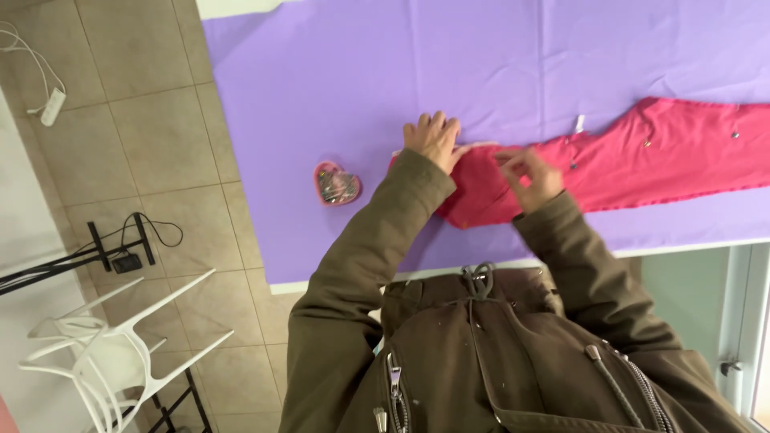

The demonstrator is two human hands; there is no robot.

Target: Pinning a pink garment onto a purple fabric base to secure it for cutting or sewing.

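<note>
A long pink fabric piece [666,152] lies across a purple cloth-covered table [337,72], with a few pins stuck in it and a small white tag at its top edge. My left hand [433,140] rests flat with fingers spread on the fabric's left end. My right hand [531,178] is just to the right, its fingertips pinched together on the pink fabric; whether they also hold a pin is too small to tell. A pink heart-shaped box [337,184] with pins inside sits on the table left of my left hand. Olive jacket sleeves cover both arms.
A white plastic chair [120,353] stands on the tiled floor at lower left, beside a black stand with a cable [112,250]. A white power strip [52,106] lies at upper left. A white frame with a handle [734,321] is at right.
</note>
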